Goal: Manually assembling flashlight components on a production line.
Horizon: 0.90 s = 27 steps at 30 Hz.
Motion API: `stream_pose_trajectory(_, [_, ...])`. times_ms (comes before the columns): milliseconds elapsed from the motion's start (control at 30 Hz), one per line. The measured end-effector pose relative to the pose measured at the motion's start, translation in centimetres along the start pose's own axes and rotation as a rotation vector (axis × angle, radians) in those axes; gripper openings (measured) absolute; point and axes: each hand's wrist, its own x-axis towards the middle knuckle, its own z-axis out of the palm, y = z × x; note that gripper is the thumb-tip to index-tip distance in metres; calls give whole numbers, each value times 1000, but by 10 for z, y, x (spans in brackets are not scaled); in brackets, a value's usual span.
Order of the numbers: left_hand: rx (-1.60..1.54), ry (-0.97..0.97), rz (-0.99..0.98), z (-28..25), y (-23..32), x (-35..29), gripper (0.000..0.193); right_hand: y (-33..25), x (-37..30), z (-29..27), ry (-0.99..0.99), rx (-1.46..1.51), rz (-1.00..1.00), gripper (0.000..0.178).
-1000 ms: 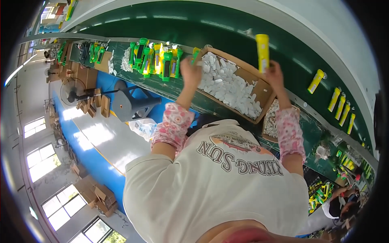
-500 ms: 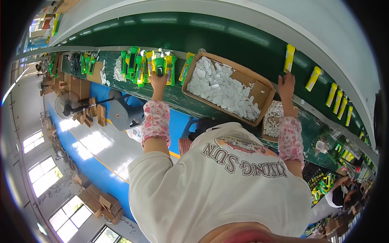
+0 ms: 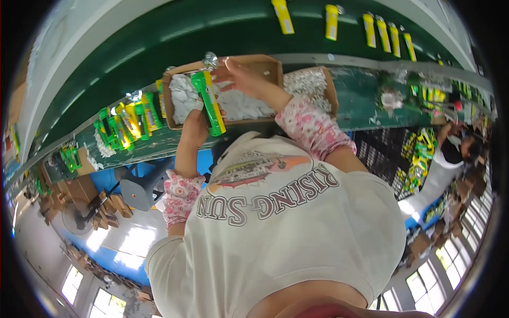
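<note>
My left hand (image 3: 195, 126) is closed around a green and yellow flashlight (image 3: 211, 108), held nearly upright with its wide green end at the top. A shiny silver reflector cup (image 3: 211, 59) shows just above that end; whether the two are joined I cannot tell. My right hand (image 3: 241, 79) is beside the flashlight's upper end, its fingers apart and nothing seen in them. Beneath both hands is a cardboard box (image 3: 278, 69) of white oval pieces (image 3: 238, 106). Left of it, several green and yellow flashlights (image 3: 130, 122) lie in a row on the bench.
Along the far side runs a green conveyor belt (image 3: 228, 32) carrying several yellow flashlights (image 3: 331, 24). A second box (image 3: 330, 90) of small pale parts adjoins the first. Black crates (image 3: 379, 153) stand at the right, near another person (image 3: 456, 143). A grey fan (image 3: 140, 188) is at the left.
My left hand has lifted a flashlight from the row and brought it rightward over the box. My right hand has come from the belt's edge toward it. The view has turned.
</note>
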Motion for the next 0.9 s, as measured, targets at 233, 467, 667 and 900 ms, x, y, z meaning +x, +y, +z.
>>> stream_pose_trajectory(233, [349, -128, -104, 22, -41, 16, 52, -33, -22, -31, 59, -464, -136, 33])
stream_pose_trajectory(467, [140, -150, -195, -16, -52, 6, 57, -7, -36, -87, 508, -1430, -496, 17])
stream_pose_trajectory(667, [-143, -162, -116, -30, -46, 37, 52, 71, -61, -128, 515, -2304, -361, 17])
stream_pose_trajectory(900, [-281, -460, -5, 4, -34, 59, 72, 104, -27, -116, 1181, -1612, -909, 17])
